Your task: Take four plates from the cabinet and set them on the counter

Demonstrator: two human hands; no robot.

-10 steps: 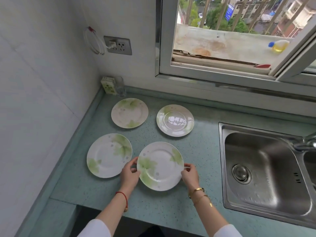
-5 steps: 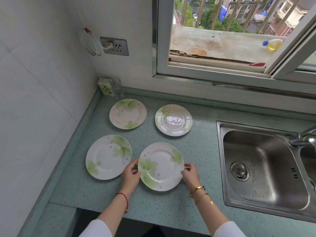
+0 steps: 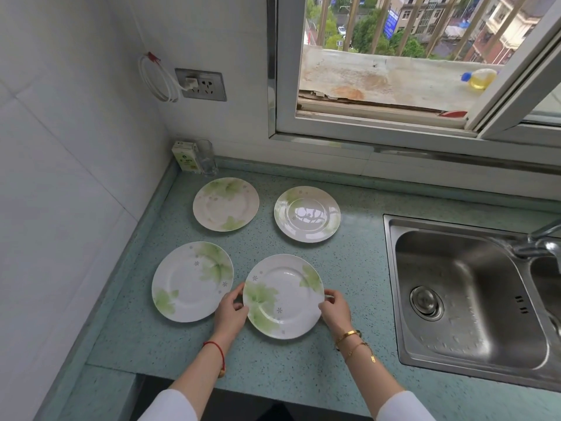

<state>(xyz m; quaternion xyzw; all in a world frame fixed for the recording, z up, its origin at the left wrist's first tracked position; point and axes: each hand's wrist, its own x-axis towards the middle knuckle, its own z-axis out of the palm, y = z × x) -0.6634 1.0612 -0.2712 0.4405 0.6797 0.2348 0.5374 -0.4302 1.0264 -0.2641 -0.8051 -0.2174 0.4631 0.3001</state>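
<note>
The near right plate [image 3: 283,296] lies flat on the surface [image 3: 358,287] between the 2 hands: the left hand [image 3: 232,311] curls its fingertips against the plate's left rim, and the right hand [image 3: 335,308] pinches the right rim between thumb and fingers, so both grasp this plate at opposite sides. It sits face up toward the front edge of the surface, with its larger green leaf print turned to the near left. Just beside it on the left, almost touching, lies the near left plate [image 3: 192,281], close to the left edge by the wall. Behind these 2, toward the back edge, rest the far left plate [image 3: 226,204] and the far right plate [image 3: 307,213], apart from each other and from the front pair; all 4 are face up and hold nothing. In the back left corner a small carton [image 3: 185,156] stands touching a clear glass [image 3: 207,158]. The steel sink [image 3: 467,293] is set into the right side of the surface, its basin holding only its drain plug [image 3: 426,302].
</note>
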